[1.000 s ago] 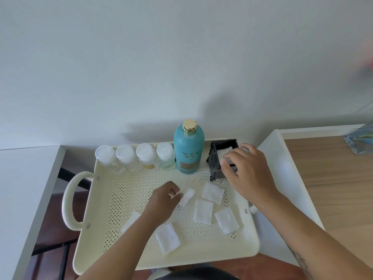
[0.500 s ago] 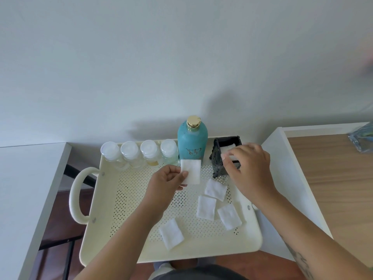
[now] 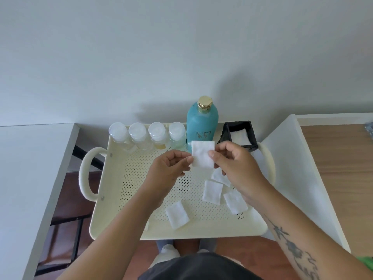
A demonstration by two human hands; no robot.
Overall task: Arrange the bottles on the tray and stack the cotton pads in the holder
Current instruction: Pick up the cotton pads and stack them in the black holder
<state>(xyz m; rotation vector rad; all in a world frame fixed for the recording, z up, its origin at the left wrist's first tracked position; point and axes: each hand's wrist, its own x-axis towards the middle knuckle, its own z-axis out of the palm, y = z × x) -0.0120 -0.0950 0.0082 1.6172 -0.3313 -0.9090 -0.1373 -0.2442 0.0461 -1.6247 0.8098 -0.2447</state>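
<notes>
Both hands hold one square cotton pad (image 3: 202,156) upright above the cream tray (image 3: 113,199), the left hand (image 3: 171,170) pinching its left edge and the right hand (image 3: 236,168) pinching its right edge between thumb and fingertips. The bottles look already arranged: four small clear ones (image 3: 147,136) stand in a row along the far rim, with a tall teal bottle (image 3: 201,126) at the row's right end. Just right of that sits the black holder (image 3: 239,136), in the tray's far right corner, with at least one white pad lying flat inside. Four loose pads (image 3: 213,191) lie on the perforated floor, three clustered under the right forearm and one nearer the front edge; a sliver of white by the left forearm may be another. The step in hand appears to be stacking, with this pad passing from left to right. The next move would call for the left hand to let go while the right carries the pad back to the holder and lays it square on the one inside
</notes>
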